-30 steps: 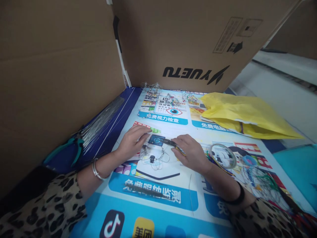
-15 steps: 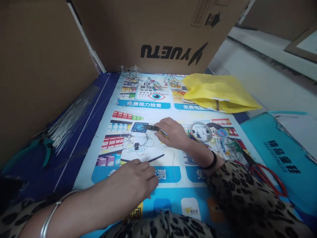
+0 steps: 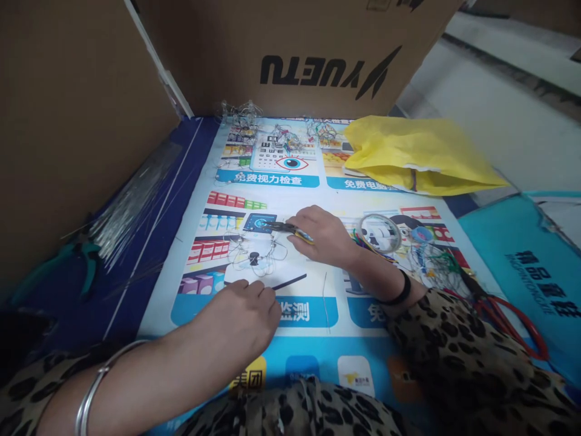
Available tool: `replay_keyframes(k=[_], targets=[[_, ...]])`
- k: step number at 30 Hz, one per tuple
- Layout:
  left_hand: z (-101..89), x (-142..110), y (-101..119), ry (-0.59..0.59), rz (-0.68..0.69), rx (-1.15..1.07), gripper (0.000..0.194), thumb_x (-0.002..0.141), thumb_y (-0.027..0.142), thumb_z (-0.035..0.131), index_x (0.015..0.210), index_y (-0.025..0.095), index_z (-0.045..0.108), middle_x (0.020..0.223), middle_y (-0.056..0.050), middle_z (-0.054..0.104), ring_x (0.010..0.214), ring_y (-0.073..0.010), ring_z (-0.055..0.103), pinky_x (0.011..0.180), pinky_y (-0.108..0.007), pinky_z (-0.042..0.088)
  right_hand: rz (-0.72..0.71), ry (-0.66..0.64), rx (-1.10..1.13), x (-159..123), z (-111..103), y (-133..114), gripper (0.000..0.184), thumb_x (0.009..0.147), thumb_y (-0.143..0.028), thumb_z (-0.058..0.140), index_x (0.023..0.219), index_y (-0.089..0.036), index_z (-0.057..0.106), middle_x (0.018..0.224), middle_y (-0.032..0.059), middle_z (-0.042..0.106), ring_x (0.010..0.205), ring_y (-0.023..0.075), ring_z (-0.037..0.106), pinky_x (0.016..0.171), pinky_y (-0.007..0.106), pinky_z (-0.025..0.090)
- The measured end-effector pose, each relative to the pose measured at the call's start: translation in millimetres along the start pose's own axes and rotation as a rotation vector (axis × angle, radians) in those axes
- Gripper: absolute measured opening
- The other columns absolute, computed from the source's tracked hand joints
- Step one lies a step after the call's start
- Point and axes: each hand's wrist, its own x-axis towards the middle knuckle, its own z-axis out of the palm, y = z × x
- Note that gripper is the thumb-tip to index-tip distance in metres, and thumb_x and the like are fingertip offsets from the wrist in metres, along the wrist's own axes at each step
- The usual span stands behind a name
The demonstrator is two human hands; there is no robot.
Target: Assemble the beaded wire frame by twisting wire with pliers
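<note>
My right hand (image 3: 320, 233) is closed around small pliers (image 3: 285, 227). Their dark jaws point left over the printed mat, and a bit of yellow handle shows below my fingers. Under the jaw tips lies a loose ring of thin wire with small beads (image 3: 267, 251). My left hand (image 3: 247, 312) rests low over the mat, back upward, with its fingers curled; whatever is in them is hidden. A single short wire (image 3: 325, 303) lies to the right of my left hand.
Cardboard walls (image 3: 218, 54) stand behind and at left. Straight wires (image 3: 136, 200) and teal-handled pliers (image 3: 86, 263) lie at left. A yellow bag (image 3: 422, 151), a tape roll (image 3: 380, 233), red-handled scissors (image 3: 512, 321) and a teal bag (image 3: 521, 254) are at right. Tangled wire pieces (image 3: 242, 115) sit at the back.
The camera view has shifted a little, so the mat and surroundings sit higher in the picture. My right hand keeps the pliers by the wire ring; my left hand appears slightly higher and farther left.
</note>
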Motion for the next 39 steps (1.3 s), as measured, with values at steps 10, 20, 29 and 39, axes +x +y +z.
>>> replay_keyframes(k=[10,20,29,39], targets=[[-4.4,-5,-6,0.06,-0.028,-0.122,0.016,0.071,0.004,0.05,0.08,0.017,0.052,0.076,-0.004,0.058,0.068,-0.0209,0.054,0.06,-0.034,0.043,0.102,-0.009,0.076,4,1,0,0.024,0.085,-0.03,0.044,0.1,-0.014,0.054,0.098,0.0121,0.058,0.095,0.0234,0.049,0.082,0.037,0.041],[-8.4,-5,-17,0.271,-0.171,-0.23,0.019,0.083,0.009,0.043,0.096,0.019,0.051,0.074,0.0,0.059,0.066,-0.0154,0.056,0.061,-0.027,0.042,0.366,-0.13,0.556,11,-39,-31,0.007,0.079,-0.022,0.049,0.081,-0.017,0.053,0.071,-0.0013,0.054,0.062,0.0102,0.047,0.057,0.023,0.037],[-1.7,2,-25,0.428,-0.354,-0.323,0.011,0.091,0.022,0.038,0.083,0.018,0.046,0.067,0.001,0.062,0.058,-0.0136,0.06,0.051,-0.022,0.039,0.252,-0.38,0.848,11,-46,-49,0.013,0.082,-0.028,0.048,0.082,-0.016,0.054,0.076,-0.0003,0.055,0.069,0.0108,0.048,0.061,0.023,0.039],[5.5,2,-31,0.467,-0.282,-0.29,0.011,0.09,0.02,0.041,0.092,0.017,0.051,0.075,-0.001,0.064,0.066,-0.0148,0.061,0.057,-0.024,0.044,0.178,-0.337,0.648,11,-43,-47,0.01,0.081,-0.022,0.046,0.073,-0.017,0.049,0.07,-0.0013,0.05,0.065,0.0103,0.045,0.059,0.022,0.035]])
